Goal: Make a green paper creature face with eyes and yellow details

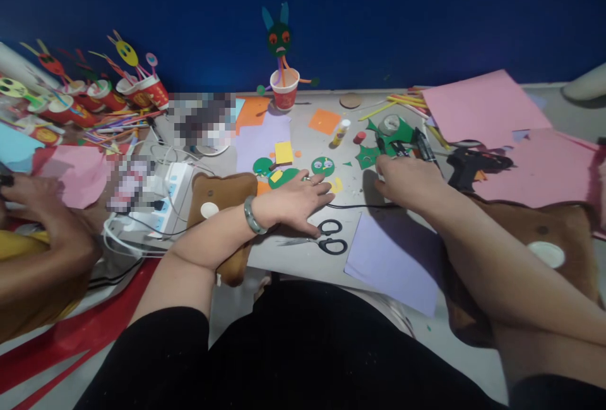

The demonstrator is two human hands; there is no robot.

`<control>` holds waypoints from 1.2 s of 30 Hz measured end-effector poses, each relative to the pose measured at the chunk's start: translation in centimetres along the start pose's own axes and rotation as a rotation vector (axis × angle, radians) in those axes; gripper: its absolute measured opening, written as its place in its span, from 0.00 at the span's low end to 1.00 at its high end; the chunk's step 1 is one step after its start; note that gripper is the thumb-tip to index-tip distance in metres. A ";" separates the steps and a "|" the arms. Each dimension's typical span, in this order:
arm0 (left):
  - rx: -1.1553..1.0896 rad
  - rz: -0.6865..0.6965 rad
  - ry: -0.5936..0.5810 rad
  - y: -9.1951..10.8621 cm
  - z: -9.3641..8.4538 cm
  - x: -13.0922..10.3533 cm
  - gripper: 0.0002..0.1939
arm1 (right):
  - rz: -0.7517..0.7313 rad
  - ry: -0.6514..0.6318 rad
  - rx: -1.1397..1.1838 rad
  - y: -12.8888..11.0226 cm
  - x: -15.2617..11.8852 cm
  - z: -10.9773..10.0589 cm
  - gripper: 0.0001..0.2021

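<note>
Head view, grey work surface [312, 145] against a blue wall. Left hand [296, 202] lies palm down with fingers spread and released, grasping nothing; fingertips rest beside a green paper circle [283, 176] with a yellow scrap on it, and just short of a small yellow paper piece [337, 185]. A bangle [252, 216] sits on the left wrist, and the forearm crosses a brown cushion [220, 195]. Scissors [324, 237] with black handles lie on the surface just below the left hand, touching or nearly touching the thumb. Right hand [408, 181] is palm down, fingers curled toward the surface near green paper offcuts [368, 156]; cannot tell whether it grips anything, as the fingertips are hidden. A black cable [353, 206] runs between the two hands. A green paper face with eyes [322, 166] lies between the hands, apart from both. A lilac paper sheet [395, 258] lies under the right forearm. A black glue gun [466, 167] lies right of the right hand. A red cup with a green figure [284, 88] stands upright at the wall. Another person's arm [42, 233] is at far left.
</note>
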State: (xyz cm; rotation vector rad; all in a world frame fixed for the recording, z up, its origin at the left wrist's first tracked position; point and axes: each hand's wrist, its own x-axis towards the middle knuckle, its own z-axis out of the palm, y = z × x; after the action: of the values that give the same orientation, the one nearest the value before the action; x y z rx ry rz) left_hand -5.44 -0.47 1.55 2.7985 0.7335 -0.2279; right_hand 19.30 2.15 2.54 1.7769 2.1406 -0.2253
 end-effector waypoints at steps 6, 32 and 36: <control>-0.009 -0.008 0.001 -0.3 0.0 0.1 0.33 | -0.051 0.024 -0.017 -0.4 -0.3 0.2 0.18; -0.106 -0.058 -0.067 -1.2 0.0 0.4 0.41 | -0.324 0.088 1.647 -0.7 -0.2 4.4 0.24; -0.086 -0.050 -0.058 -1.5 0.1 0.4 0.43 | -0.264 0.283 1.446 -0.8 -0.2 5.8 0.21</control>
State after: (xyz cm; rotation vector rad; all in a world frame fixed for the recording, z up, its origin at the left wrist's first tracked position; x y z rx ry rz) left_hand -5.81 0.94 1.06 2.6835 0.7812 -0.2785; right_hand 19.49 -0.19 -2.81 2.1160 2.5658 -2.1215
